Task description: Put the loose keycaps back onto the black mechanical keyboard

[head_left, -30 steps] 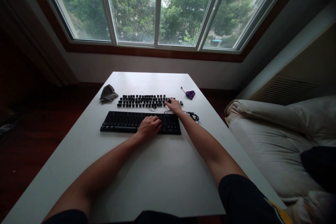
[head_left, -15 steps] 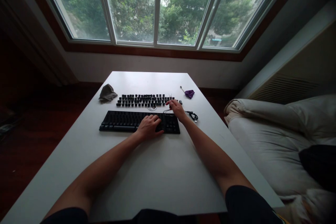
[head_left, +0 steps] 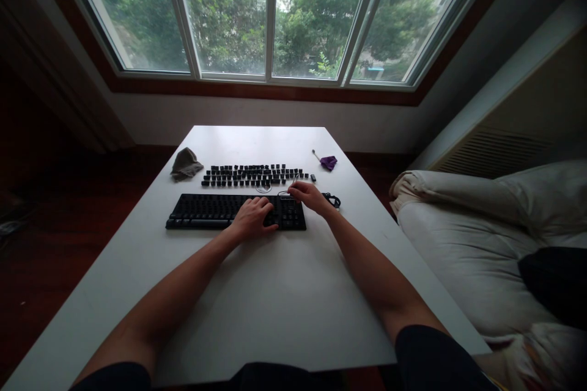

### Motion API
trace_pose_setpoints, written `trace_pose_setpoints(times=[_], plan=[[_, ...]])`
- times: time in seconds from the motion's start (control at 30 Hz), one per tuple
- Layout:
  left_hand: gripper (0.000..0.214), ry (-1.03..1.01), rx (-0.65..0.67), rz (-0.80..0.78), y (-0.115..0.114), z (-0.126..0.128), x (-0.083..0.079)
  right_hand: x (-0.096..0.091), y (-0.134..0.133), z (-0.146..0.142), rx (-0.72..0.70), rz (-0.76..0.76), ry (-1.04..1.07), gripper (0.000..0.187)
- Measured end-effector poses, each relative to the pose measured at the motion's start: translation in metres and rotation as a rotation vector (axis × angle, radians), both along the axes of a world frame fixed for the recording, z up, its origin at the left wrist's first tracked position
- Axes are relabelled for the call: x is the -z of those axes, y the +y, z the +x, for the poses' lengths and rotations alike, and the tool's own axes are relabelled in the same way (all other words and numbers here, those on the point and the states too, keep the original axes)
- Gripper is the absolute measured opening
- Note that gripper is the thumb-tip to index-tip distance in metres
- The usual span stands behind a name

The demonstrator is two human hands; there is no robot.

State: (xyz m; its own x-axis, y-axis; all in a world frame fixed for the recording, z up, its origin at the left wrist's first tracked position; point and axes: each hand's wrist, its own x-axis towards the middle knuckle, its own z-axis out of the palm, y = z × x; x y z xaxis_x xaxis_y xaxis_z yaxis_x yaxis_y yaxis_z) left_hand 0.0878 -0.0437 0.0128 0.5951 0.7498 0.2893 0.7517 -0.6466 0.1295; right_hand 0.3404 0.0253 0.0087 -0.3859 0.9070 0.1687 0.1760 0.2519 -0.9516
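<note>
A black keyboard lies across the middle of the white table. Behind it, several loose black keycaps are laid out in rows. My left hand rests on the keyboard's right half with its fingers curled down onto it. My right hand hovers over the keyboard's far right end, fingers pinched together on something small that I cannot make out; a thin wire tool shows by its fingertips.
A grey cloth lies at the back left of the table, a purple brush at the back right, and a coiled black cable beside my right wrist. A light sofa stands to the right, windows behind.
My right hand has drawn back from the right end of the keycap rows to the keyboard's far right end. My left hand stays on the keyboard.
</note>
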Motion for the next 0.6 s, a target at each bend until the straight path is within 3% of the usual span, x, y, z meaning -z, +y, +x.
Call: trace_pose_setpoints(times=[0.27, 0.6], plan=[[0.043, 0.004, 0.012, 0.012, 0.0012, -0.0002, 0.0015, 0.0051, -0.0041, -0.0025, -0.053, -0.033, -0.090, 0.044], [0.044, 0.004, 0.012, 0.022, 0.0016, -0.0007, 0.0029, 0.0061, -0.0053, -0.0033, -0.008, -0.008, -0.051, 0.042]])
